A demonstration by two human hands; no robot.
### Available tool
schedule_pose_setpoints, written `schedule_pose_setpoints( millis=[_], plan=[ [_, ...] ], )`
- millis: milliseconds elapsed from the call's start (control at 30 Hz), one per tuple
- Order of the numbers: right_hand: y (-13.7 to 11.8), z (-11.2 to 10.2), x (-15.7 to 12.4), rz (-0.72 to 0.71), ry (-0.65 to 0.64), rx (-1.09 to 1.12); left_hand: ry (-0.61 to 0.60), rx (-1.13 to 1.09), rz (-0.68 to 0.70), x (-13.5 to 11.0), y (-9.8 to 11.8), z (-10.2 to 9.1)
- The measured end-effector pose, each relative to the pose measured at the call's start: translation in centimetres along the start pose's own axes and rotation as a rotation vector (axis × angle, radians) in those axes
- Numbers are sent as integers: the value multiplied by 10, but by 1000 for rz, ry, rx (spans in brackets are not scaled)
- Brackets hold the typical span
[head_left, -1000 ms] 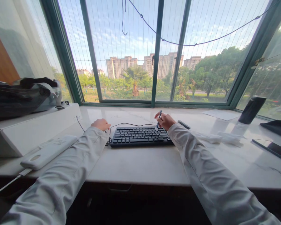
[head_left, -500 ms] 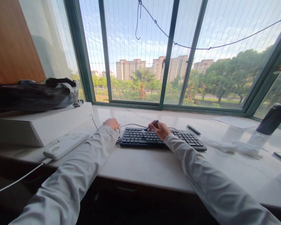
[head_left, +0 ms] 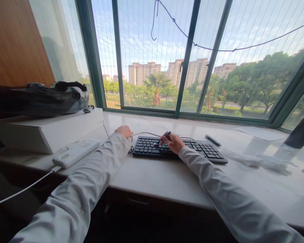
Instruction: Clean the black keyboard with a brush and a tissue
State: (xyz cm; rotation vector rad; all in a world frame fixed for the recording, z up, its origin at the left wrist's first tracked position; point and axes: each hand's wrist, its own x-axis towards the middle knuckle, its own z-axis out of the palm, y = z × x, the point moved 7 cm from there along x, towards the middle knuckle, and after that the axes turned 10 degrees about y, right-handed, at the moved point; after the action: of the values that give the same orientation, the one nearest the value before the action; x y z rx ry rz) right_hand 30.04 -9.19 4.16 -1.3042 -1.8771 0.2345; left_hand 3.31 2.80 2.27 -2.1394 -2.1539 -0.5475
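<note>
Nearest the camera, 2 white sleeves run out over the pale stone counter (head_left: 152, 179). At 9 o'clock of them a white slab-shaped device (head_left: 76, 153) lies by the counter edge, its cable trailing off toward 8 o'clock, probably kept within easy reach. Farther on, the right hand (head_left: 174, 143) hovers over the middle of the black keyboard (head_left: 207, 152), fingers pinched shut around a blue pen (head_left: 165, 135). It grips the pen like a pencil, slanted with the lower end down toward 8 o'clock on the keys, which suits pressing on 1 key at a time. The left hand (head_left: 124, 131) rests at the keyboard's 10 o'clock corner, beside its cord (head_left: 144, 133), likely steadying it. Its fingers curl out of sight, so I cannot tell whether it is closed on anything. Beyond, a white box (head_left: 48, 131) carries a black bag (head_left: 35, 99) at 10 o'clock. A small dark bar (head_left: 212, 140) lies at 1 o'clock and a dark cylinder (head_left: 301, 131) at 3 o'clock, below the window (head_left: 182, 67).
</note>
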Motion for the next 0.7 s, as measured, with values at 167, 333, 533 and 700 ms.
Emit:
schedule_pose_setpoints(
  millis=[167,333,533,700],
  plan=[
    [-1,-8,0,18,17,-7,-17,2,-3,0,1,0],
    [-2,-11,2,-9,29,-57,-17,7,-3,-1,1,-1],
    [-5,-20,3,-41,56,-152,-16,24,-10,-3,2,-3],
    [-6,-28,2,-36,132,-150,-29,60,-29,-5,3,-4]
  ],
)
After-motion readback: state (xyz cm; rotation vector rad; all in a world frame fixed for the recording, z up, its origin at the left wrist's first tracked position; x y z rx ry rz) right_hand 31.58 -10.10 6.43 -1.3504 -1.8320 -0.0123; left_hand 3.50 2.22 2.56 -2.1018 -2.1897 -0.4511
